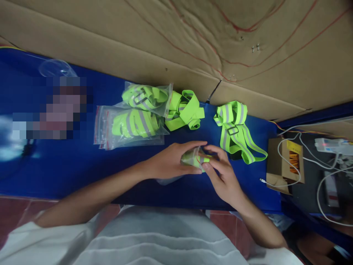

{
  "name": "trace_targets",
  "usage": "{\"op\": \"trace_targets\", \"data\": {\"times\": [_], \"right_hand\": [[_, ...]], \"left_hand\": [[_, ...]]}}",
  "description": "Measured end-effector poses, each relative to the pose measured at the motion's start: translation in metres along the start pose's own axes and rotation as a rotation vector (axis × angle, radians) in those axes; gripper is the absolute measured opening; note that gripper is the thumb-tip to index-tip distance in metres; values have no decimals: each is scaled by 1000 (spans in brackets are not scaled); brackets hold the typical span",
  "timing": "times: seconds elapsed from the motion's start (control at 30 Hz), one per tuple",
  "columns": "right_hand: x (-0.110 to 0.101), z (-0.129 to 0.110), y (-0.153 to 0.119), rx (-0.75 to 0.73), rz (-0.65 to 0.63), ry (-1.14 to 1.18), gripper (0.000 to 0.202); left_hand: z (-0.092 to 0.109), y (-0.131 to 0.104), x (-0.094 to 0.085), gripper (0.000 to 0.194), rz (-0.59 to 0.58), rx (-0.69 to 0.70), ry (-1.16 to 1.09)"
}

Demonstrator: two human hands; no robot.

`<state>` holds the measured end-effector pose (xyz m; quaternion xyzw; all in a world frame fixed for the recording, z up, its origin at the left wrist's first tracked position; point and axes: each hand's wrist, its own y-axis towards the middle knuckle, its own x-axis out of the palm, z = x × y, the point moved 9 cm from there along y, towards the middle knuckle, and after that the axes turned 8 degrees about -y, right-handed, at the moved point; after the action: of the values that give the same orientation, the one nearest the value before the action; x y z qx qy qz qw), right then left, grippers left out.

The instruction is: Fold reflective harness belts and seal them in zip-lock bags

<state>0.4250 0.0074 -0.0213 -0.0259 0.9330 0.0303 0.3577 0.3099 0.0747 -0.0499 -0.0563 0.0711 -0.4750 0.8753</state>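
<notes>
My left hand (171,158) is wrapped round a small clear zip bag (190,157), whose mouth faces right. Neon-green reflective strap (203,160) shows at that mouth, between my two hands. With bent thumb and fingers, my right hand (222,173) grips the strap at the bag's opening; how much of it lies inside is hidden by my left hand. Just beyond them lie filled zip bags of green strap (132,125) and a loose bundled green strap (186,110). Another loose strap with a black buckle (233,130) rests to the right.
Everything lies on a blue table (110,176). A cardboard wall (176,62) with red wires closes off the back. At the right are an open cardboard box (284,162), white cables (311,158) and a power strip (333,146). A pixelated patch covers something at the left.
</notes>
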Motion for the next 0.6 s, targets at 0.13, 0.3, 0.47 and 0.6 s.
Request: {"op": "trace_targets", "data": {"times": [0.13,0.3,0.47,0.6], "right_hand": [[-13,-2,-1,27,100,-12,30],[11,-37,-3,-381,-307,98,74],[-1,-46,10,-446,-240,-39,62],[-20,-38,19,-412,47,-195,51]], "left_hand": [[8,-4,4,78,5,45,97],[21,-13,16,73,-66,134,124],[28,-17,2,61,29,240,-61],[1,-11,-21,44,164,224,-574]]}}
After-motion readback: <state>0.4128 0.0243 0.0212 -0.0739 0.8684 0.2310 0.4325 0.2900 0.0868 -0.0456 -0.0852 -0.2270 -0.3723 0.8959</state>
